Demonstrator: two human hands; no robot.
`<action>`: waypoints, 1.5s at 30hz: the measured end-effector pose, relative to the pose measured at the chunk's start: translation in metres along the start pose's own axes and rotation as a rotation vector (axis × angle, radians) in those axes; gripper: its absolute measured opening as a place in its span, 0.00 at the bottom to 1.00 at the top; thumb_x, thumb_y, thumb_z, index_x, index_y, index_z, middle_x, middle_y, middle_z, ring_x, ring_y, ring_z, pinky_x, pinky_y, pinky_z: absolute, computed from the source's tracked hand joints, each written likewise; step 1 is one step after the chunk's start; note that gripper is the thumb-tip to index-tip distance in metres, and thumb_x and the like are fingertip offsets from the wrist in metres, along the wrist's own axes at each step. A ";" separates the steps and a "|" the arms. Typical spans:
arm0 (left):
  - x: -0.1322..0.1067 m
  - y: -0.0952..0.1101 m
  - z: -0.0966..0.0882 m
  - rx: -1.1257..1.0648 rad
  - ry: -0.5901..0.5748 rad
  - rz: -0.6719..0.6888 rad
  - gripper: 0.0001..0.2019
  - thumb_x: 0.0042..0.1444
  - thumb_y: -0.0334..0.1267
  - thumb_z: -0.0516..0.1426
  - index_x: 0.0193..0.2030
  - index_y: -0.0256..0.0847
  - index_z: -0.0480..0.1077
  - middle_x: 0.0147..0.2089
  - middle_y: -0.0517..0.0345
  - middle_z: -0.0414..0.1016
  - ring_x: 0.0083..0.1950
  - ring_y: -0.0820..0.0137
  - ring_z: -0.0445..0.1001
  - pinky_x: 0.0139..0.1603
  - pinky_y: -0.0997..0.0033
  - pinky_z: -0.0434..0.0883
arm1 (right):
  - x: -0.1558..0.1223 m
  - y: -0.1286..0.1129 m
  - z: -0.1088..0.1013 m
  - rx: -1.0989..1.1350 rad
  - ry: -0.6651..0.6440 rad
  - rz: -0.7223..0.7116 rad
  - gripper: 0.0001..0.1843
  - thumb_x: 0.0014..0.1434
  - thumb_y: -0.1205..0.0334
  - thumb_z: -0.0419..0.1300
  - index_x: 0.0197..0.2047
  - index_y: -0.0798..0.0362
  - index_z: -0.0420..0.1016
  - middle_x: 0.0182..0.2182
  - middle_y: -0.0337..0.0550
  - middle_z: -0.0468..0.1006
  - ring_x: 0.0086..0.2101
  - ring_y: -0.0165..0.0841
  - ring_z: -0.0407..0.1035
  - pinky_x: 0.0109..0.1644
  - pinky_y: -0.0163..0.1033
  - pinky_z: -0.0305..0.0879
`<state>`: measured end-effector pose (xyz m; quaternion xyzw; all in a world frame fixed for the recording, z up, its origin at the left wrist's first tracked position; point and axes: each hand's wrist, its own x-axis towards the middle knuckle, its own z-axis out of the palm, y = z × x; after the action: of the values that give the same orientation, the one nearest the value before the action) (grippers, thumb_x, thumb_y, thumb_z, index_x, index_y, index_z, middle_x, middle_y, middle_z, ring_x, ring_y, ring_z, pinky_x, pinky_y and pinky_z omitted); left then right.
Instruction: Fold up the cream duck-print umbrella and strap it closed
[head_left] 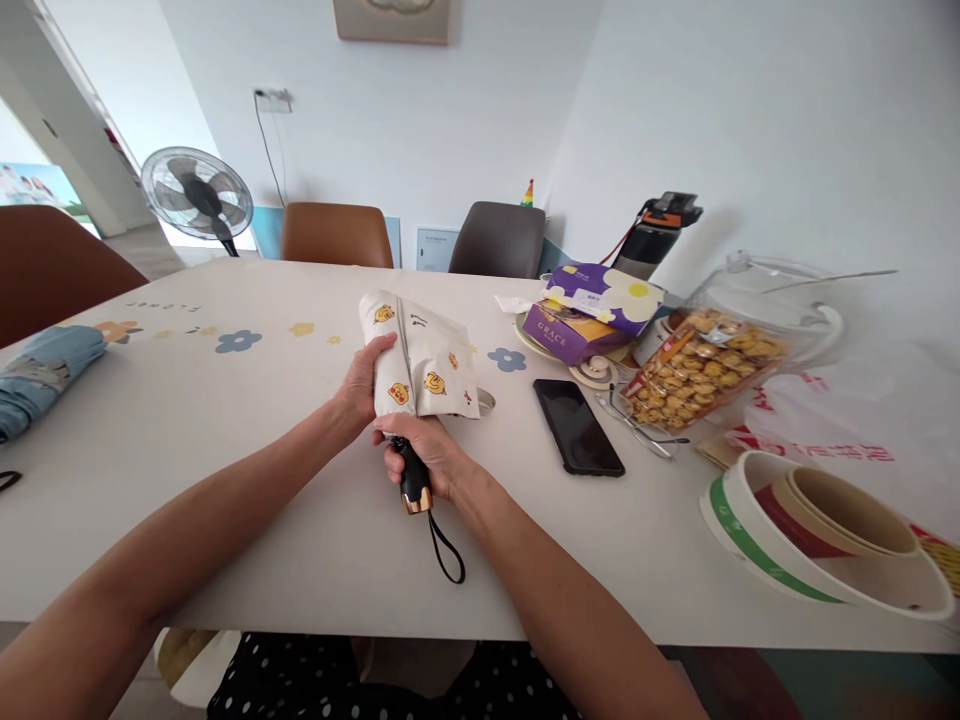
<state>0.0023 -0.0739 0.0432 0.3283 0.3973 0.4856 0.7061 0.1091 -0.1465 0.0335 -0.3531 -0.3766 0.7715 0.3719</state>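
Observation:
A cream folding umbrella (439, 365) printed with small yellow cartoon figures is held just above the table, its canopy collapsed and partly loose on the right side. My left hand (367, 378) grips the canopy's left side, thumb on top of the cloth. Lower down, my right hand (424, 450) is closed round the base of the canopy and the top of the black handle, which ends in a gold-coloured cap. A black wrist loop hangs from that cap. Part of a strap shows at the canopy's right edge. The fingers beneath the cloth are hidden.
On the white table (300, 540), a blue folded umbrella (52, 375) lies at the far left. To the right are a black phone (578, 427), glasses (645, 428), a purple box (570, 330), a jar of snacks (701, 365) and white bowls (780, 560). Chairs stand behind.

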 end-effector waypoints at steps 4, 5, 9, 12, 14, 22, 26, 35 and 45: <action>0.006 0.000 -0.004 0.005 -0.004 -0.043 0.26 0.47 0.54 0.56 0.47 0.36 0.68 0.35 0.47 0.76 0.39 0.55 0.75 0.41 0.55 0.73 | 0.003 0.002 -0.001 0.050 0.009 0.007 0.10 0.45 0.64 0.62 0.28 0.54 0.63 0.21 0.33 0.66 0.13 0.22 0.55 0.14 0.31 0.57; 0.008 0.000 -0.006 0.012 -0.007 -0.067 0.26 0.47 0.54 0.56 0.46 0.36 0.68 0.35 0.47 0.76 0.39 0.55 0.75 0.41 0.55 0.73 | 0.004 0.003 -0.001 0.065 0.030 0.010 0.10 0.45 0.64 0.62 0.28 0.54 0.63 0.20 0.32 0.65 0.13 0.22 0.55 0.14 0.31 0.57; 0.016 -0.001 -0.011 0.193 0.096 -0.029 0.23 0.43 0.51 0.61 0.41 0.35 0.70 0.37 0.46 0.76 0.38 0.60 0.75 0.37 0.63 0.74 | 0.009 0.004 -0.001 0.051 0.226 0.029 0.08 0.45 0.68 0.60 0.25 0.55 0.61 0.18 0.31 0.63 0.13 0.22 0.55 0.13 0.31 0.57; 0.013 -0.003 -0.007 0.309 0.133 -0.011 0.21 0.41 0.49 0.64 0.37 0.34 0.71 0.38 0.46 0.76 0.37 0.61 0.75 0.36 0.65 0.74 | 0.010 0.004 0.000 -0.029 0.336 0.020 0.07 0.46 0.70 0.58 0.24 0.55 0.61 0.17 0.32 0.62 0.13 0.23 0.57 0.12 0.32 0.58; 0.009 -0.005 -0.002 0.268 0.078 -0.078 0.21 0.40 0.47 0.65 0.37 0.33 0.72 0.38 0.44 0.76 0.38 0.60 0.76 0.37 0.64 0.75 | 0.010 0.005 0.001 -0.093 0.351 -0.001 0.06 0.46 0.70 0.57 0.25 0.55 0.61 0.16 0.32 0.61 0.12 0.24 0.57 0.11 0.32 0.58; 0.008 -0.010 -0.001 0.029 0.135 -0.153 0.15 0.43 0.34 0.63 0.39 0.31 0.70 0.30 0.47 0.77 0.32 0.61 0.77 0.34 0.64 0.75 | 0.009 0.005 -0.001 -0.024 0.222 -0.072 0.18 0.47 0.64 0.64 0.40 0.56 0.65 0.27 0.40 0.70 0.22 0.33 0.70 0.21 0.43 0.72; 0.006 -0.009 0.000 0.008 0.055 -0.135 0.15 0.44 0.38 0.62 0.39 0.32 0.70 0.30 0.48 0.77 0.32 0.62 0.77 0.32 0.66 0.75 | 0.008 0.005 0.000 0.099 0.156 -0.070 0.21 0.47 0.61 0.65 0.44 0.54 0.65 0.31 0.41 0.70 0.29 0.36 0.73 0.25 0.43 0.75; 0.008 -0.010 -0.006 0.357 0.004 -0.107 0.19 0.45 0.51 0.59 0.35 0.34 0.69 0.31 0.48 0.75 0.34 0.62 0.75 0.33 0.66 0.72 | 0.011 0.001 -0.006 0.108 0.183 0.071 0.12 0.49 0.66 0.63 0.36 0.55 0.65 0.21 0.35 0.69 0.13 0.23 0.59 0.13 0.31 0.60; -0.015 0.002 0.032 1.421 0.087 0.655 0.17 0.55 0.43 0.49 0.51 0.41 0.64 0.53 0.52 0.68 0.56 0.64 0.63 0.52 0.64 0.62 | 0.017 -0.001 -0.011 0.246 0.216 0.113 0.05 0.53 0.68 0.56 0.28 0.56 0.62 0.18 0.34 0.63 0.15 0.23 0.56 0.17 0.30 0.58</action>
<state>0.0263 -0.0898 0.0634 0.7826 0.5231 0.3109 0.1315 0.1102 -0.1282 0.0243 -0.4066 -0.2168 0.7889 0.4065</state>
